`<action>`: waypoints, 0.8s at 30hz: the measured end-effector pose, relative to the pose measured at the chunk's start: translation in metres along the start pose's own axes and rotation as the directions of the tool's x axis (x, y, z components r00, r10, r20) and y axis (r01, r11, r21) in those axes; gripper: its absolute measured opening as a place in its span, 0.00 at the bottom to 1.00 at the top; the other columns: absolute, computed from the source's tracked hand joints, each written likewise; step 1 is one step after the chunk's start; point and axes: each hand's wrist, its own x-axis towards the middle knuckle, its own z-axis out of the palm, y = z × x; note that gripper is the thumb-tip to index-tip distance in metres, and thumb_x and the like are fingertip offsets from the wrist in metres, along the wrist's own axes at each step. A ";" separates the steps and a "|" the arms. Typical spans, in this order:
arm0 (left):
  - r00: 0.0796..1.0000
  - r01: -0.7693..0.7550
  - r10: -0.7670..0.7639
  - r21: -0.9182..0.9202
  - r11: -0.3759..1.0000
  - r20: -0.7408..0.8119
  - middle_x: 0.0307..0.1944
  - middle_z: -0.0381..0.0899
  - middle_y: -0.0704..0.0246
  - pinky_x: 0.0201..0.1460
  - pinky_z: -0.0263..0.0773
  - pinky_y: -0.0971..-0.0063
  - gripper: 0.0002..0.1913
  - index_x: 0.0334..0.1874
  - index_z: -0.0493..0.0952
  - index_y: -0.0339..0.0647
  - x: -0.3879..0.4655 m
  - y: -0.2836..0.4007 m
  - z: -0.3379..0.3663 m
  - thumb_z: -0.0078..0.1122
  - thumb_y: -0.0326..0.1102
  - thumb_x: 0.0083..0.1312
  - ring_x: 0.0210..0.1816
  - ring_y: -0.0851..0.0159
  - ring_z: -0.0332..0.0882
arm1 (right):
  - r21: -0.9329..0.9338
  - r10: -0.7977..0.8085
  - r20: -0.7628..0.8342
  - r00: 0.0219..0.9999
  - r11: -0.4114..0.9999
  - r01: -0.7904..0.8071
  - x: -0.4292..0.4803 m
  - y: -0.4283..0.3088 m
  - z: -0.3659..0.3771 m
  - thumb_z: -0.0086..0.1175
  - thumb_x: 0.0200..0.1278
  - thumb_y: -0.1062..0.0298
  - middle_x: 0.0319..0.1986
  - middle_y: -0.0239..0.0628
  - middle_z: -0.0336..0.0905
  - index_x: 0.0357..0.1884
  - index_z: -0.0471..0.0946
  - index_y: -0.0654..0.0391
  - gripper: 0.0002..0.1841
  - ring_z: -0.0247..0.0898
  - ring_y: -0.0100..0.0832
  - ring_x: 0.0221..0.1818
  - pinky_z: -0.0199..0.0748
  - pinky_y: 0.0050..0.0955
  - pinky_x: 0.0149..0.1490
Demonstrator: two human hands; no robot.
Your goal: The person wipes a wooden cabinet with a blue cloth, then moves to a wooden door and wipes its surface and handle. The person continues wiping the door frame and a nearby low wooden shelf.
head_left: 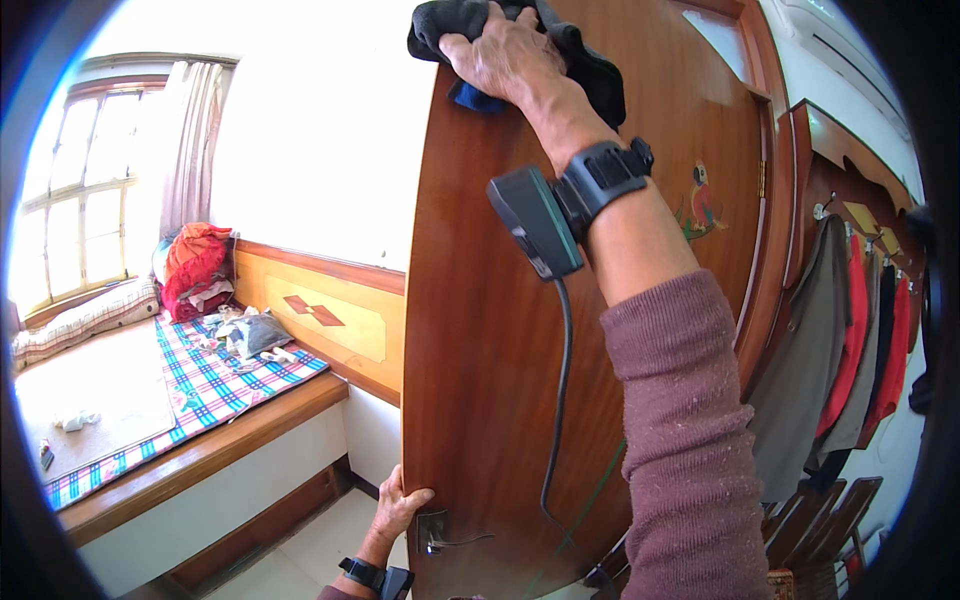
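My right hand (506, 56) presses a dark grey cloth (592, 75) against the upper free edge of a brown wooden door (495, 315), its fingers spread over the fabric. A blue patch of cloth shows below that hand. Low down, my left hand (397, 506) grips the door's edge, with the thumb on the face just above the metal door handle (457, 538); its other fingers are partly hidden behind the edge. Both wrists carry strapped black devices, and a cable hangs from the right one. A parrot picture (701, 196) decorates the door.
Left of the door is a raised wooden-edged bed platform (217, 431) with a plaid cover, a plastic bag (259, 334) and red bedding (196, 262). On the right, clothes (802, 352) hang from a wooden rack above a dark wooden chair (810, 525). A green line runs near the door's bottom.
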 end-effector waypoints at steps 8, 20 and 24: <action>0.980 -0.154 0.136 0.117 0.981 0.147 0.39 0.73 0.58 0.46 0.72 0.63 0.23 0.48 0.73 0.36 0.026 -0.025 -0.009 0.65 0.41 0.54 0.43 0.50 0.75 | -0.268 0.085 0.009 0.996 0.960 -0.080 0.046 -0.056 0.026 0.49 0.58 0.59 0.60 0.62 0.55 0.68 0.52 0.59 0.36 0.60 0.57 0.61 0.66 0.43 0.60; 0.982 0.053 -0.027 -0.131 0.990 0.189 0.37 0.80 0.60 0.45 0.72 0.69 0.23 0.47 0.70 0.33 0.074 -0.055 -0.017 0.66 0.37 0.53 0.40 0.61 0.77 | -0.149 -0.408 -0.098 0.908 0.908 0.392 -0.002 -0.007 0.107 0.54 0.51 0.50 0.63 0.57 0.56 0.60 0.67 0.54 0.33 0.69 0.57 0.53 0.72 0.49 0.53; 0.981 0.056 -0.024 -0.165 0.985 0.192 0.43 0.79 0.61 0.51 0.70 0.70 0.28 0.53 0.70 0.34 0.093 -0.060 -0.018 0.64 0.42 0.52 0.45 0.65 0.75 | -0.234 -0.518 -0.271 0.811 0.853 0.467 -0.021 0.033 0.139 0.52 0.57 0.41 0.64 0.54 0.54 0.64 0.61 0.51 0.37 0.60 0.57 0.61 0.65 0.50 0.60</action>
